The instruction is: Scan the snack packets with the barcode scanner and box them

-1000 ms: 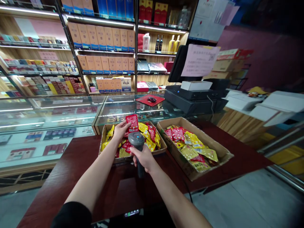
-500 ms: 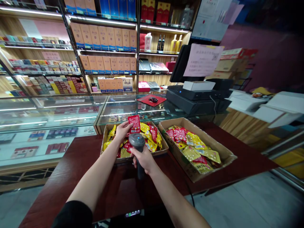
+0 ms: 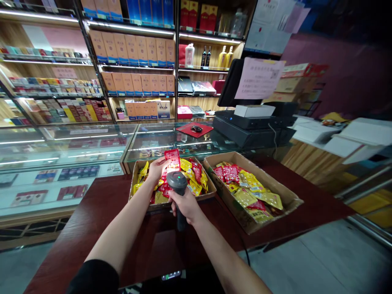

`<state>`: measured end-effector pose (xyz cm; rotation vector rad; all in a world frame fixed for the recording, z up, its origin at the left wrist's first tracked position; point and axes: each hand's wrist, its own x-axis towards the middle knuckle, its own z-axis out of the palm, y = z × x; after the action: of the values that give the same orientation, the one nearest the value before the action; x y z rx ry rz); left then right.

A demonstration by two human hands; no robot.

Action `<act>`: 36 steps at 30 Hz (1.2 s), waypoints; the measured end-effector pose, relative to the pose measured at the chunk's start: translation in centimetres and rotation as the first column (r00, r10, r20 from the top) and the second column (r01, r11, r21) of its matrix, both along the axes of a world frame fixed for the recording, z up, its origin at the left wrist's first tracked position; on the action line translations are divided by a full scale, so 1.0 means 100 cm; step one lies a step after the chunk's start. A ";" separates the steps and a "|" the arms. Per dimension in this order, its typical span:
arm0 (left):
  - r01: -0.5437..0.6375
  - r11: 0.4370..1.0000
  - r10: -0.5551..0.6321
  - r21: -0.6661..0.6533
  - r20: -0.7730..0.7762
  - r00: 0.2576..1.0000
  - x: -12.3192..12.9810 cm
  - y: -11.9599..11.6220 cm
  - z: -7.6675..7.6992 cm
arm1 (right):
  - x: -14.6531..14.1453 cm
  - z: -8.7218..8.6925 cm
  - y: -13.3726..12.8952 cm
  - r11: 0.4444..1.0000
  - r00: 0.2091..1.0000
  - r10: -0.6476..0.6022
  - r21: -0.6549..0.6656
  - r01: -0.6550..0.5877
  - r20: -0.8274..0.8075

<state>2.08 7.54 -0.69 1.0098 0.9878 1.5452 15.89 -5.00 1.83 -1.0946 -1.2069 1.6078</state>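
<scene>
Over the left cardboard box (image 3: 200, 199), my left hand (image 3: 157, 168) pinches a red packet (image 3: 173, 159) by its left edge. The packet stands upright, with bright light on its lower part. My right hand (image 3: 185, 205) is wrapped round the handle of a dark barcode scanner (image 3: 177, 181), whose head faces the packet and shows a small green light. Red and yellow packets (image 3: 194, 185) fill the box beneath. To the right is a second cardboard box (image 3: 245, 220) with more red, yellow and gold packets (image 3: 251, 179).
Both boxes rest on a dark red table (image 3: 92, 212). Behind it are a glass counter (image 3: 147, 141), a red mat (image 3: 183, 130) with a mouse (image 3: 196, 128), and a monitor (image 3: 229, 83) above a black cash drawer (image 3: 241, 130). A cable hangs at the table's front edge.
The scanner's small light has turned from blue to green, and bright light now falls on the red packet. Both hands keep their holds; the view has shifted slightly.
</scene>
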 end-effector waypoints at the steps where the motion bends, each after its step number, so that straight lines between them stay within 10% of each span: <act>1: -0.005 1.000 0.004 -0.028 -0.021 1.000 0.000 -0.001 0.001 | 0.002 0.001 0.002 1.000 1.000 0.002 -0.006 -0.002 -0.014; 9: 0.056 0.995 -0.061 -0.088 -0.052 0.997 0.002 -0.008 0.009 | 0.039 0.032 0.074 0.954 0.949 -0.299 -0.031 0.298 -0.096; 13: 0.117 0.978 -0.136 -0.174 -0.103 0.985 0.004 -0.013 0.011 | 0.059 0.047 0.113 0.942 0.970 -0.073 -0.336 -0.009 -0.230; 18: 0.162 0.945 -0.231 -0.282 -0.229 0.946 0.023 -0.008 0.030 | 0.090 0.045 0.127 0.902 0.948 0.013 -0.405 -0.147 -0.317; 31: 0.474 0.802 -0.504 -0.364 0.013 0.863 0.239 0.073 0.065 | 0.278 0.081 0.142 0.903 0.897 -0.395 -0.262 0.340 -0.199; 36: 0.423 0.777 -0.512 -0.465 -0.078 0.855 0.264 0.078 0.055 | 0.313 0.069 0.143 0.890 0.877 -0.444 -0.203 0.409 -0.182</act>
<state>28.45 15.37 4.85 1.0030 1.0562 0.7671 47.20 9.34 8.69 -1.1484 -0.6368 1.4453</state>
